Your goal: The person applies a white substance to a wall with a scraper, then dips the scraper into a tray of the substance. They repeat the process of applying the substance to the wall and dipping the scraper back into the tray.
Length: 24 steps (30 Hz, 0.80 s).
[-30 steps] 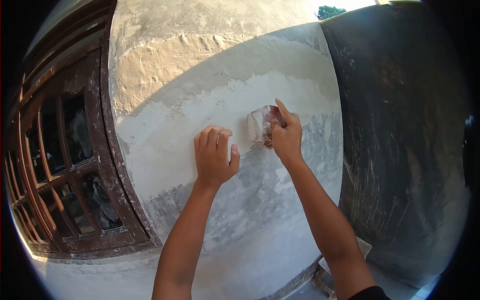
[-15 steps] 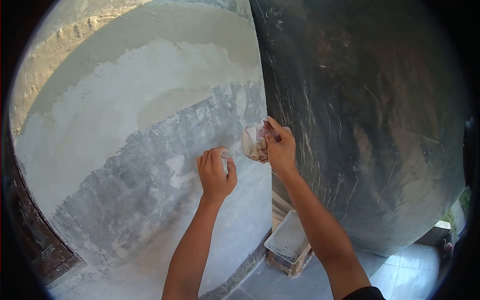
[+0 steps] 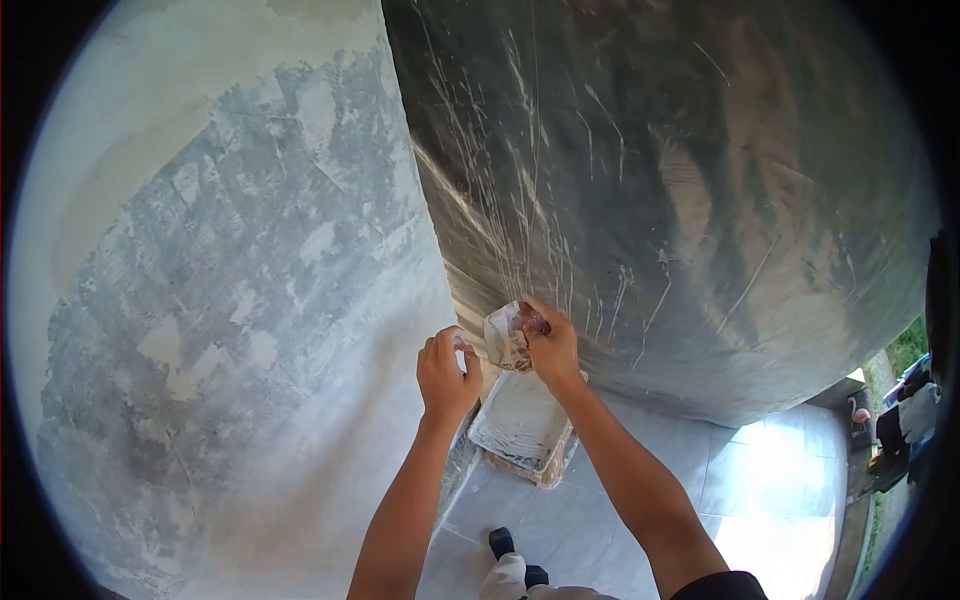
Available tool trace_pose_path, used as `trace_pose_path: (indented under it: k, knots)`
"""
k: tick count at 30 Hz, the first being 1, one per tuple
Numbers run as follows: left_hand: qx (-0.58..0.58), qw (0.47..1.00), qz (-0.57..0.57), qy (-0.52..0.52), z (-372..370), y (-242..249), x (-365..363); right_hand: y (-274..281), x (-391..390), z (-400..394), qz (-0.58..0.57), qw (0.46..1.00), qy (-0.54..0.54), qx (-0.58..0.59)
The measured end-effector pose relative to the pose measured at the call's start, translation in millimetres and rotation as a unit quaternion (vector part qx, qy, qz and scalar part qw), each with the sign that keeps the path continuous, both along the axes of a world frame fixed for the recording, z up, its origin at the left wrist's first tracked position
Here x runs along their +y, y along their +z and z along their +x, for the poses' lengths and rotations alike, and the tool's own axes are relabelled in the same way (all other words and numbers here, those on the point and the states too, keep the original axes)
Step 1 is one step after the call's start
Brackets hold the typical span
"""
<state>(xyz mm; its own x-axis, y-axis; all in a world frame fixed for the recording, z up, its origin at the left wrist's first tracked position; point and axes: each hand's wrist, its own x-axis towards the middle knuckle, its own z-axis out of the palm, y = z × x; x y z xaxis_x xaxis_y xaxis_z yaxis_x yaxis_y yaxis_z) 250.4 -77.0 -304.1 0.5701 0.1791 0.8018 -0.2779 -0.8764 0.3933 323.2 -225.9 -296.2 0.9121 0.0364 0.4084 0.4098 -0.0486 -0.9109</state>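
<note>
Head view of two bare hands before a patchy grey-and-white wall (image 3: 250, 300), with a dark sheet (image 3: 650, 200) to its right. The right hand (image 3: 553, 350) is closed about a plaster-smeared tool (image 3: 507, 337), thumb on the near face; its grip hides part of the tool, and the rest of the fingers are largely concealed behind it. The tool is tilted and lies between the two hands, its lower edge at the far end of a pale tray (image 3: 520, 420) as seen; whether the two touch cannot be determined. The left hand (image 3: 446, 380), just left of the tool, is half open, fingers bent and thumb set apart; a pale patch at its fingertips is too small to identify as a smear or a held piece. The tray, coated inside with whitish material, rests on a low stand (image 3: 548, 477), mostly hidden beneath it. Nearer, dark-covered feet (image 3: 502, 543) are visible on the tiled floor (image 3: 650, 460), the legs cut off by the lower margin. At far right, a pink object (image 3: 859, 410) and adjoining items are indistinct near the dark rim.
</note>
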Motion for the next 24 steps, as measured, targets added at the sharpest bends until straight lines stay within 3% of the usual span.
trace_pose_path:
  k: [6, 10, 12, 15, 21, 24]
  knots:
    - [0.098, 0.992, -0.072, -0.015, 27, -91, 9, -95, 4, 26, -0.096, 0.991, 0.01, 0.097]
    - [0.16, 0.981, -0.112, -0.012, 31, -148, 26, -149, 20, 28, -0.053, 0.989, 0.025, 0.137]
    - [0.182, 0.976, -0.115, -0.008, 32, -176, 35, -178, 26, 30, -0.158, 0.978, -0.001, 0.139]
    - [0.238, 0.964, -0.118, 0.014, 25, -223, 36, -222, 28, 29, -0.15, 0.969, -0.004, 0.197]
    - [0.388, 0.909, -0.149, 0.013, 10, -317, 14, -306, 16, 23, -0.203, 0.94, -0.012, 0.274]
    - [0.408, 0.896, -0.171, 0.033, 6, -349, -1, -343, 10, 18, -0.205, 0.937, 0.008, 0.282]
